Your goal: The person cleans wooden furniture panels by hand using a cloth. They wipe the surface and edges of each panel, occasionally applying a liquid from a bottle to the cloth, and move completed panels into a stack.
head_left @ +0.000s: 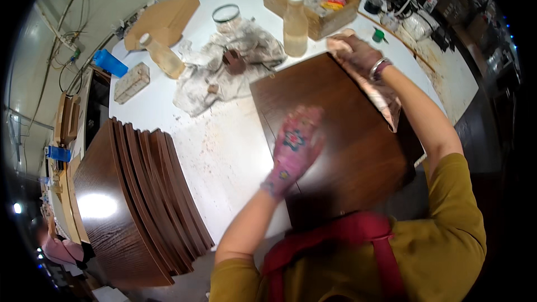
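Note:
A dark brown wooden panel lies on the white table in front of me. Over its left part is my left hand in a pink flowered glove, slightly blurred, fingers stretched out and nothing held. At the panel's far right edge my right hand, in a brownish glove, is closed on a pale pinkish cloth. The cloth hangs down along that right edge. How the fingers wrap under it is hidden.
Left stands a row of several brown panels. Behind lie a stained crumpled rag, two bottles of cloudy liquid, a glass jar, a speckled block and a wooden box. A person is far left.

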The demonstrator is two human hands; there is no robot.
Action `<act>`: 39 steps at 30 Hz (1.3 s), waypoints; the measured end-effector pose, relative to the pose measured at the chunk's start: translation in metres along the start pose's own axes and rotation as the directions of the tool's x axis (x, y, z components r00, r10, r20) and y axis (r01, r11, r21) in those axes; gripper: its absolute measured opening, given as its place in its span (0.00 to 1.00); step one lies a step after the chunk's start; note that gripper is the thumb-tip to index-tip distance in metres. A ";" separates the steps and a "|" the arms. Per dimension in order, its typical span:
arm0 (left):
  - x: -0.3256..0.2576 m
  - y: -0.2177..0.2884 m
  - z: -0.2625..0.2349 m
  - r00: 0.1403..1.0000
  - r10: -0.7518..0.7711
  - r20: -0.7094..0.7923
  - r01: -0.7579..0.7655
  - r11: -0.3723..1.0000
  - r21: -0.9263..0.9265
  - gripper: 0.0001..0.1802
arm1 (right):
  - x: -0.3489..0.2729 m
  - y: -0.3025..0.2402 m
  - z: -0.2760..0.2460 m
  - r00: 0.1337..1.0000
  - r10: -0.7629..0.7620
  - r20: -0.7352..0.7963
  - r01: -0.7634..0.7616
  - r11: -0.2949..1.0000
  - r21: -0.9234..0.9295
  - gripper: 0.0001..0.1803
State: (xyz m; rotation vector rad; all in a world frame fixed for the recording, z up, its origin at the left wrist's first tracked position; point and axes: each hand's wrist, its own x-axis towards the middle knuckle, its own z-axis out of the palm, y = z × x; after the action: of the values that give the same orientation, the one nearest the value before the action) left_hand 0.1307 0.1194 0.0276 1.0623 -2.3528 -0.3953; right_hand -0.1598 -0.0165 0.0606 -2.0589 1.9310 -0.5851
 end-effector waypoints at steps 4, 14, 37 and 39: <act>0.009 -0.018 -0.011 0.855 -0.426 -0.296 0.219 0.813 -0.539 0.24 | -0.015 0.009 0.032 0.975 -0.182 -0.128 0.170 0.980 -0.101 0.26; 0.030 -0.068 0.014 0.900 -0.262 -0.348 0.283 0.959 0.009 0.25 | -0.101 -0.068 0.032 0.969 -0.174 0.175 0.133 0.966 0.221 0.18; 0.019 -0.073 0.001 0.907 -0.344 -0.243 0.398 0.890 0.224 0.24 | -0.213 -0.004 0.010 0.934 -0.357 0.028 0.270 0.752 0.602 0.13; 0.029 -0.061 0.002 0.893 -0.381 -0.239 0.429 0.881 0.200 0.24 | -0.187 0.065 -0.049 0.939 0.250 0.235 -0.341 0.610 0.715 0.16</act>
State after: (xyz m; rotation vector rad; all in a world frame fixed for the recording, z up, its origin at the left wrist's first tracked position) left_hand 0.1505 0.0580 0.0072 1.6489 -2.0334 -0.1347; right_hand -0.2463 0.1682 0.0533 -1.1805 1.5199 -0.9567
